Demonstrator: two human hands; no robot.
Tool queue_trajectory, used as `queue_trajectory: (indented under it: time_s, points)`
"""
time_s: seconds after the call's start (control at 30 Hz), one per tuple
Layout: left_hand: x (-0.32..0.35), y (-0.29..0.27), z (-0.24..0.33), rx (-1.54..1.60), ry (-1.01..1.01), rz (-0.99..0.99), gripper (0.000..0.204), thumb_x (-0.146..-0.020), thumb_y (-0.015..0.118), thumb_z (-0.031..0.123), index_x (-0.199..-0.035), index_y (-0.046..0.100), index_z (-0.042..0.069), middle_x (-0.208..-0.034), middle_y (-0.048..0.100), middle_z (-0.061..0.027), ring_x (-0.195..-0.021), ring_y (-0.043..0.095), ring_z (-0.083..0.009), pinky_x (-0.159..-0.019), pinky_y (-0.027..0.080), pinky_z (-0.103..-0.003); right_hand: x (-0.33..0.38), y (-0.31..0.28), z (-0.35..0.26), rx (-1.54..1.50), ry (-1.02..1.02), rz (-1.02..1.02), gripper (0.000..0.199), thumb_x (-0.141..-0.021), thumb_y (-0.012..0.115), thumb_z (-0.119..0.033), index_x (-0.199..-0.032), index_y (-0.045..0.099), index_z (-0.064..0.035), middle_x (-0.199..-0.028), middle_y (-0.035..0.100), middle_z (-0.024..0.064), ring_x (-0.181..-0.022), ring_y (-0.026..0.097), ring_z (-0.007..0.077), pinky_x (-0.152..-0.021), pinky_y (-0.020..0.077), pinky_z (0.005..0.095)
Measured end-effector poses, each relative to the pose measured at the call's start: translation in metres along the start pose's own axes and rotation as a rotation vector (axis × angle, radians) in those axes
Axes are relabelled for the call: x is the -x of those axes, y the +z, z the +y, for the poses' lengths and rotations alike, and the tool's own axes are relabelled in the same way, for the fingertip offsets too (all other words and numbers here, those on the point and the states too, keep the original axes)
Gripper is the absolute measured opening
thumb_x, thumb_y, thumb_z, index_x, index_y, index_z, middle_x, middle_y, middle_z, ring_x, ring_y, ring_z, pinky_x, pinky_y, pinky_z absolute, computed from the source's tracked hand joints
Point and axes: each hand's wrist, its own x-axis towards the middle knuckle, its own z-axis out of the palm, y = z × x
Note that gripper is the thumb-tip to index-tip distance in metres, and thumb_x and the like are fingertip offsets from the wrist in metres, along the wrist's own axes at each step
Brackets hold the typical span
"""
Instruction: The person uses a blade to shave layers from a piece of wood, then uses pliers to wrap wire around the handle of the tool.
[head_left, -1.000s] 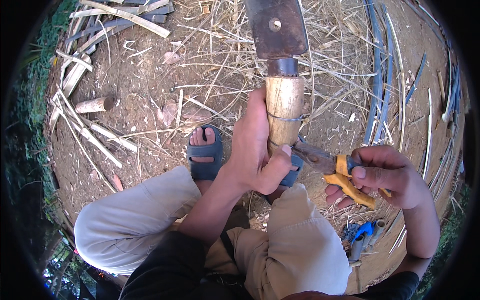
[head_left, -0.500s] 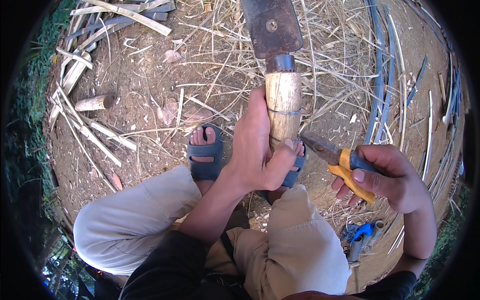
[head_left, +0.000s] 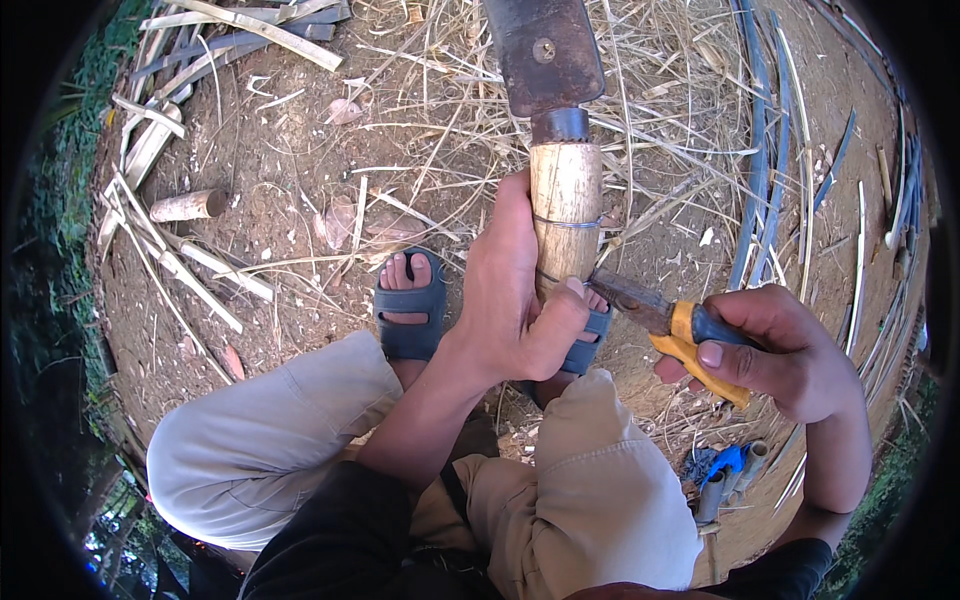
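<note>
My left hand (head_left: 515, 290) is wrapped round the lower part of a pale wooden handle (head_left: 567, 185), its thumb across the front. A dark metal collar (head_left: 560, 126) joins the handle to a broad, rusty blade (head_left: 548, 55) that runs out of the top of the view. Thin wire (head_left: 567, 223) circles the handle in two places. In my right hand (head_left: 775, 350) is a pair of pliers (head_left: 685, 325) with yellow and dark blue grips. Their jaws meet the lower wire at the handle's right side, close to my left thumb; the exact grip is too small to tell.
Thin split strips (head_left: 690, 140) and shavings litter the dirt ground ahead. Longer strips (head_left: 255, 35) pile up at the far left, near a short cut log (head_left: 188, 206). Long dark strips (head_left: 765, 150) lie to the right. My sandalled foot (head_left: 410, 305) is below the handle.
The pliers have shifted slightly left and their jaws now reach the lower wire. My right hand's fingers have closed further round the grips. My left hand and the blade stay almost still.
</note>
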Motion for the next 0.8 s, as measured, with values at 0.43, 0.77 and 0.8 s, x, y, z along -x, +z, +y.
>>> queue_trajectory:
  time_s: [0.43, 0.77, 0.8]
  points:
    - [0.002, -0.002, -0.006, -0.117, 0.053, -0.038, 0.069, -0.069, 0.054, 0.015, -0.129, 0.037, -0.012, -0.093, 0.060, -0.0204, -0.072, 0.062, -0.0309, -0.068, 0.051, -0.038, 0.000, 0.009, -0.011, -0.162, 0.183, 0.068, 0.018, -0.091, 0.068, -0.016, -0.092, 0.064, 0.0023, -0.076, 0.067, 0.0053, -0.064, 0.058, 0.0090, -0.055, 0.0434, 0.0235]
    - [0.003, -0.005, -0.003, -0.303, 0.120, -0.105, 0.067, -0.069, 0.056, 0.014, -0.128, 0.036, -0.010, -0.079, 0.061, -0.0169, -0.064, 0.064, -0.0343, -0.060, 0.052, -0.040, -0.011, 0.010, -0.014, 0.391, 0.242, -0.134, 0.034, -0.096, 0.064, -0.031, -0.091, 0.063, 0.0035, -0.059, 0.054, 0.0083, -0.054, 0.053, 0.0173, -0.054, 0.0418, 0.0355]
    - [0.002, -0.006, -0.003, -0.305, 0.121, -0.106, 0.067, -0.069, 0.056, 0.014, -0.128, 0.036, -0.010, -0.079, 0.061, -0.0169, -0.064, 0.064, -0.0341, -0.061, 0.052, -0.040, -0.011, 0.012, -0.015, 0.430, 0.238, -0.112, 0.034, -0.096, 0.063, -0.030, -0.091, 0.062, 0.0042, -0.058, 0.054, 0.0106, -0.054, 0.054, 0.0201, -0.055, 0.0425, 0.0369]
